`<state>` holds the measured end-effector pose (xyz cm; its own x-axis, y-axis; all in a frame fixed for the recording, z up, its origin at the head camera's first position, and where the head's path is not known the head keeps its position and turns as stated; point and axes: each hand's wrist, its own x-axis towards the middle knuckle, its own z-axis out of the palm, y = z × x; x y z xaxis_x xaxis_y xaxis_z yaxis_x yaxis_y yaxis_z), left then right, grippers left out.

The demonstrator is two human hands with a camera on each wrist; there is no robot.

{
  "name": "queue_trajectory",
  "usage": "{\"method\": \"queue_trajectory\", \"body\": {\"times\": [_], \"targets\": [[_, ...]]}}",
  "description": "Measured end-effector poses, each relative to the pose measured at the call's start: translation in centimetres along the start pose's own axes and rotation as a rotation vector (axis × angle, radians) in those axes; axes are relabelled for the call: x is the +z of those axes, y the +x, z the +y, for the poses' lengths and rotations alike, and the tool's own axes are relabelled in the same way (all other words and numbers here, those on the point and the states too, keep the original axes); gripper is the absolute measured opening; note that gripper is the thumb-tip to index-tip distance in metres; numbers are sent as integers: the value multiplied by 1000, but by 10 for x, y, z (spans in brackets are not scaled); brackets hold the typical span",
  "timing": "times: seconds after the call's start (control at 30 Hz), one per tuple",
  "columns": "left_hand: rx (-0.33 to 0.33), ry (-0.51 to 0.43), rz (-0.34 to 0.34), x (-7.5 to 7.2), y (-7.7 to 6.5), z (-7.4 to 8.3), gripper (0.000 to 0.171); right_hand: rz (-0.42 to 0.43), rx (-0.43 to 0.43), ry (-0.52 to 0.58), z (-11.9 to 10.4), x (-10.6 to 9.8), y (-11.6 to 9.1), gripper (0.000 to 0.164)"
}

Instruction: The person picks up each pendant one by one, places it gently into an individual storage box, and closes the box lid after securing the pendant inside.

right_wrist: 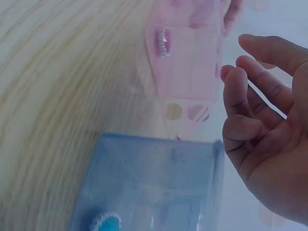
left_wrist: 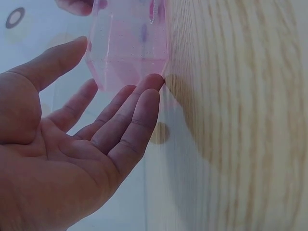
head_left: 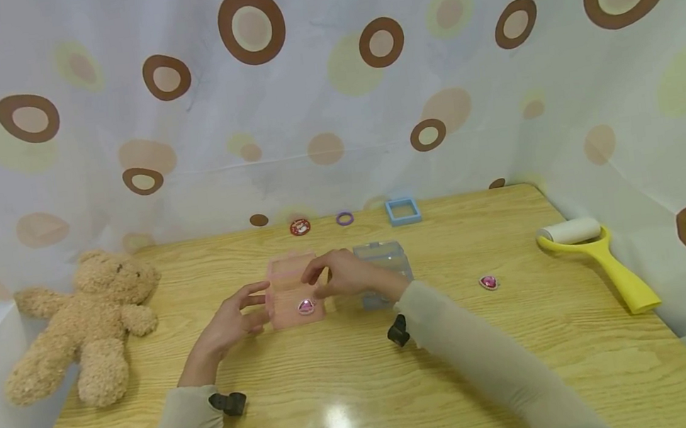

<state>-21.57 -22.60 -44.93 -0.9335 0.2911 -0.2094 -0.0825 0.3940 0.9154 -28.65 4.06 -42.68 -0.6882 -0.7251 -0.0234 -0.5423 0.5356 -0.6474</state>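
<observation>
A clear pink box stands on the table, with a pink gem on its front side. My left hand is beside the box's left side, fingers spread and slightly bent; whether the fingertips touch it, I cannot tell. Over the right part of the pink box is my right hand, its thumb apart from the loosely bent fingers and nothing between them. A clear blue box stands to the right, partly hidden by the right forearm. On its front a blue gem shows in the right wrist view.
Another pink gem lies to the right. Along the back edge are a red round badge, a purple ring and a light blue square frame. A teddy bear lies left; a yellow-handled lint roller lies right.
</observation>
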Motion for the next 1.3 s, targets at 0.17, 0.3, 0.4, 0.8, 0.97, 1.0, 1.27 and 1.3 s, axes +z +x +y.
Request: {"method": "queue_trajectory", "body": {"times": [0.17, 0.3, 0.4, 0.8, 0.97, 1.0, 1.27, 1.3], "targets": [[1, 4, -1, 0, 0, -1, 63, 0, 7, 40, 1, -12, -10, 30], [6, 3, -1, -1, 0, -2, 63, 12, 16, 50, 5, -21, -19, 31], [12, 0, -6, -1, 0, -3, 63, 29, 25, 46, 10, -26, -25, 30], [14, -1, -3, -2, 2, -5, 62, 97, 45, 51, 35, -42, -53, 27], [8, -4, -1, -3, 3, -6, 62, 113, 65, 73, 40, -49, -66, 28], [8, -6, -1, -3, 3, -6, 62, 115, 70, 74, 42, -50, -68, 29], [6, -12, -3, -3, 3, -5, 62, 126, 96, 71, 51, -62, -86, 34], [6, -11, -3, -2, 3, -4, 62, 132, 97, 70, 52, -64, -89, 35]]}}
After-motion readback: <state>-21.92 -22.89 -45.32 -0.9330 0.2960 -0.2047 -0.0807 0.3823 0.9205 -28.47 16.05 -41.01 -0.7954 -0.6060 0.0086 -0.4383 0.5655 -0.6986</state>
